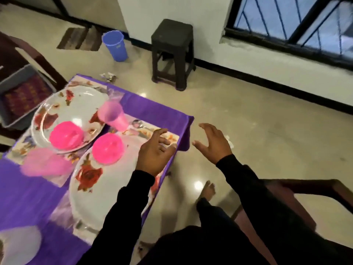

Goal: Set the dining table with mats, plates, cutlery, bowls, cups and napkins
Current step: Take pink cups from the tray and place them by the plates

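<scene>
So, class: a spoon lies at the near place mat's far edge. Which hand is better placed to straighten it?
Probably the left hand: it hovers over the table beside the spoon, while the right hand hangs off the table.

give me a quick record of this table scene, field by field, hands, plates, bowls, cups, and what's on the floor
left hand: open, over near plate's edge
right hand: open, empty, beyond table edge
plates: far plate, near plate, both floral
bowls: one pink bowl on far plate, another on near plate
cups: pink cup between the plates; second blurred
floor: blue cup, dark stool
</scene>
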